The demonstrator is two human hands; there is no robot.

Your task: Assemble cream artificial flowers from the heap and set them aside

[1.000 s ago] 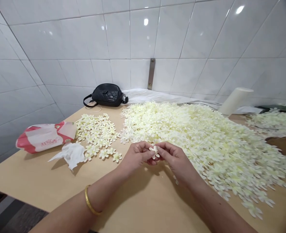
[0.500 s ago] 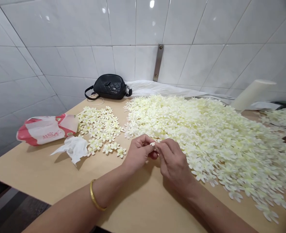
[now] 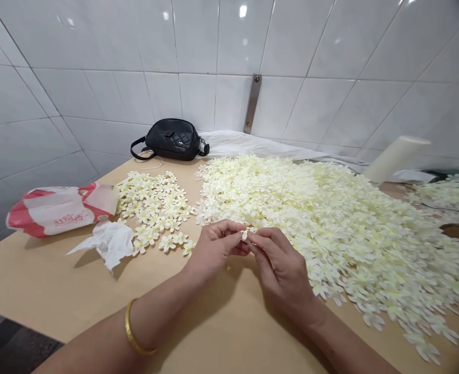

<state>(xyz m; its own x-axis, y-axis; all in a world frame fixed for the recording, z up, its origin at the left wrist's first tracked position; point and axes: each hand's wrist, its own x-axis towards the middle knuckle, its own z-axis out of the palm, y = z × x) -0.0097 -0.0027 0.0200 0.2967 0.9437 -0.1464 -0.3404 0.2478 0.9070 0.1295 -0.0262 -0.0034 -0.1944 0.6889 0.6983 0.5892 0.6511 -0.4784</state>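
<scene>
With the fingertips of my left hand (image 3: 214, 250) and right hand (image 3: 284, 265) I pinch one small white flower (image 3: 244, 235) above the near middle of the tan table (image 3: 229, 337). A large heap of pale flowers (image 3: 299, 197) spreads far and right; a smaller cluster (image 3: 155, 202) lies left, beside a red-and-white packet (image 3: 64, 210). A black bag (image 3: 175, 140) sits far left.

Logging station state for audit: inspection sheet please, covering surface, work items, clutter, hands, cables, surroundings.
Surface: tan tabletop, flowers covering much of its right side.
Work items: small flower at the fingertips; large flower pile; smaller flower group.
Clutter: black bag, red-and-white packet, crumpled tissue.
Hands: left hand and right hand both pinch the small flower.
Cables: thin dark strand at right; type unclear.
Surroundings: tiled wall, metal strip, tilted white roll.
</scene>
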